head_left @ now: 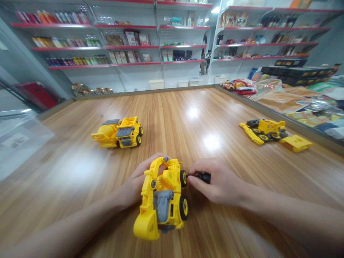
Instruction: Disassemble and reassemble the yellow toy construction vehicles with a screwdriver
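A yellow toy excavator (163,197) with a grey cab front and black wheels is held up at the near middle of the table. My left hand (146,166) grips it from behind and the left side; most of its fingers are hidden by the toy. My right hand (215,179) is closed around a small screwdriver with a black handle (203,177). The screwdriver points left at the upper wheel (183,178) of the excavator, its tip at or very near the hub. A lower wheel (184,208) is in plain sight.
On the left of the wooden table (172,118) stand yellow toy trucks (128,132). To the right lie a partly dismantled yellow toy vehicle (268,129) and a loose yellow part (295,142). A clear plastic box (21,143) is at the left edge; packaged goods (282,100) lie beyond the right edge.
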`<state>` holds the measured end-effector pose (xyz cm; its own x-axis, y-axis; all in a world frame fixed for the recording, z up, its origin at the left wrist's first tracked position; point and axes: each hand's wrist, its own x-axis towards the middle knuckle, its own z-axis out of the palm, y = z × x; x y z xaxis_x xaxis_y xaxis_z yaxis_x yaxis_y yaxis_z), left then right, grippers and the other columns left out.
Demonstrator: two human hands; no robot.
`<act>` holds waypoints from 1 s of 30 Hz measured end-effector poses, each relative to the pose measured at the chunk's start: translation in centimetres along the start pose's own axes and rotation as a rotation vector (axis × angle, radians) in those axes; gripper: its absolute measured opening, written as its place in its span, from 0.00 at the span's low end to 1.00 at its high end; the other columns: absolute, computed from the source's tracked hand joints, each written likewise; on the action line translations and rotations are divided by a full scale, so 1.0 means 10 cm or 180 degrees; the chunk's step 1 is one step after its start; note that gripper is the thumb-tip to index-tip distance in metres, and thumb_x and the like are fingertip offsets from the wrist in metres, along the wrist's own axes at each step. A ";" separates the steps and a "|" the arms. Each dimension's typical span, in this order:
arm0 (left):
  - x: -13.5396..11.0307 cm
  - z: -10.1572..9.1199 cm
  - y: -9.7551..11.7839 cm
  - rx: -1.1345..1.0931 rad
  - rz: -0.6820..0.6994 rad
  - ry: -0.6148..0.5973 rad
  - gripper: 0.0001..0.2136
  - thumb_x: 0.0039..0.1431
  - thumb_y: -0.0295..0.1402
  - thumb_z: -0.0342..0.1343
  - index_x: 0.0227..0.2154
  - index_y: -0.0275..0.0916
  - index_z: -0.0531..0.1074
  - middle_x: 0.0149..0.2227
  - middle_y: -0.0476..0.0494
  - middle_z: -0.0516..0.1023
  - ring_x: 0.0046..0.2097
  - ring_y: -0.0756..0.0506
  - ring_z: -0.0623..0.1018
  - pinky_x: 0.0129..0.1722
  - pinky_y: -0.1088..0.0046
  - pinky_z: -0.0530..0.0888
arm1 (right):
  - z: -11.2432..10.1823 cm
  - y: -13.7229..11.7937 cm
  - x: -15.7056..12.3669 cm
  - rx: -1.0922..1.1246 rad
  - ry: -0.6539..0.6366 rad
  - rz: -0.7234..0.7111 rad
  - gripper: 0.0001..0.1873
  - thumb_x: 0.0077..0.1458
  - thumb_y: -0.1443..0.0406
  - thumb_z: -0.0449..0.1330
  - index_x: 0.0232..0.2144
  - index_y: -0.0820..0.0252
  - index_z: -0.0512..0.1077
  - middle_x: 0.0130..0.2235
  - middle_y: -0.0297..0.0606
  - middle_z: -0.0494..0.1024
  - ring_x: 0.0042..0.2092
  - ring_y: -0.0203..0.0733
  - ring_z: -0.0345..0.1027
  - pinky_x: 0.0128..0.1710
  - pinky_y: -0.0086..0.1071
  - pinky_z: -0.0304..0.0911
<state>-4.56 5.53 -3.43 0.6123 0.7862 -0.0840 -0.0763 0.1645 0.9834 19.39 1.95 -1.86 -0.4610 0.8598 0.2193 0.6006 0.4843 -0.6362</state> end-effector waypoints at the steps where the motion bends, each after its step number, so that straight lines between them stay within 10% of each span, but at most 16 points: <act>1: 0.00 0.00 -0.01 -0.0015 -0.0026 0.0006 0.10 0.62 0.39 0.53 0.40 0.38 0.69 0.35 0.45 0.73 0.36 0.46 0.73 0.34 0.72 0.70 | 0.00 0.00 0.00 0.0008 0.0010 -0.0037 0.07 0.55 0.68 0.57 0.26 0.63 0.73 0.25 0.31 0.70 0.27 0.31 0.61 0.28 0.27 0.53; 30: 0.00 0.09 0.06 0.0651 0.0111 0.0049 0.09 0.62 0.39 0.51 0.36 0.39 0.67 0.33 0.49 0.68 0.34 0.48 0.68 0.34 0.74 0.67 | 0.03 0.04 -0.06 -0.0750 -0.0491 -0.0356 0.12 0.61 0.68 0.51 0.25 0.62 0.66 0.27 0.35 0.71 0.28 0.34 0.61 0.29 0.29 0.53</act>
<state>-3.84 5.11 -2.65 0.5999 0.7985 -0.0503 0.0651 0.0140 0.9978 19.69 1.56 -2.49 -0.6157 0.7732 0.1520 0.6673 0.6142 -0.4213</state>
